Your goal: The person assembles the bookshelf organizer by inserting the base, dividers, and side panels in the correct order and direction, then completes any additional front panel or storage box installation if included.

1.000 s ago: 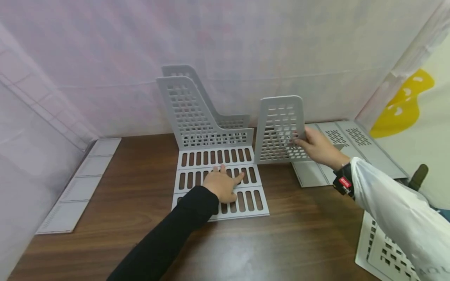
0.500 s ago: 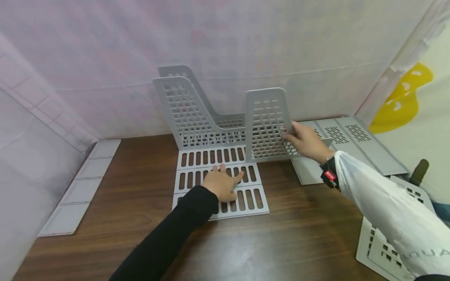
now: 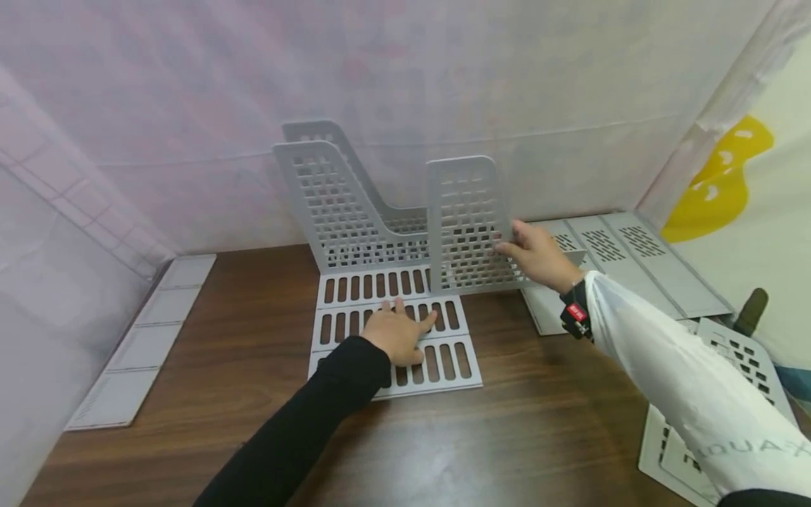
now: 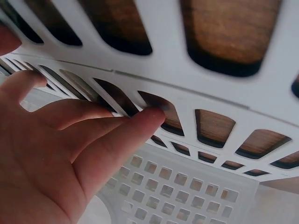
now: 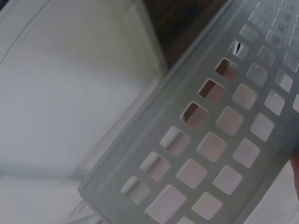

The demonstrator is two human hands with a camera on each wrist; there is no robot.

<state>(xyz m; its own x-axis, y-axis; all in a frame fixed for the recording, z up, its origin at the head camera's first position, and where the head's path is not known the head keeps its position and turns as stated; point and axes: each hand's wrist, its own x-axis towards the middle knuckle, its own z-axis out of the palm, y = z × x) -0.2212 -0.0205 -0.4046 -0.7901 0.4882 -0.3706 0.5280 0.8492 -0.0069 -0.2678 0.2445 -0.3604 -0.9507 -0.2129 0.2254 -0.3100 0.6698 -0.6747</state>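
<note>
In the head view my left hand (image 3: 395, 334) rests with spread fingers on a slotted grey panel (image 3: 446, 359) lying flat on the table. In the left wrist view, the fingertips (image 4: 156, 116) touch the slotted surface (image 4: 182, 93). My right hand (image 3: 538, 253) pinches the right edge of an upright perforated panel (image 3: 469, 218), whose left edge stands over the flat panel's right back part. Two tall perforated side panels with curved edges (image 3: 336, 204) stand at the back of the flat panel. The right wrist view shows the held panel (image 5: 224, 154) close up.
A folded strip of grey panels (image 3: 142, 338) lies at the left. Vented grey panels (image 3: 633, 260) lie at the back right. More perforated pieces (image 3: 754, 366) are at the right, partly under the right sleeve. A pale curtain (image 3: 405, 84) hangs behind the table.
My right hand has moved left with the upright panel, which now overlaps the front end of the side panels in view. My left hand has stayed on the flat panel.
</note>
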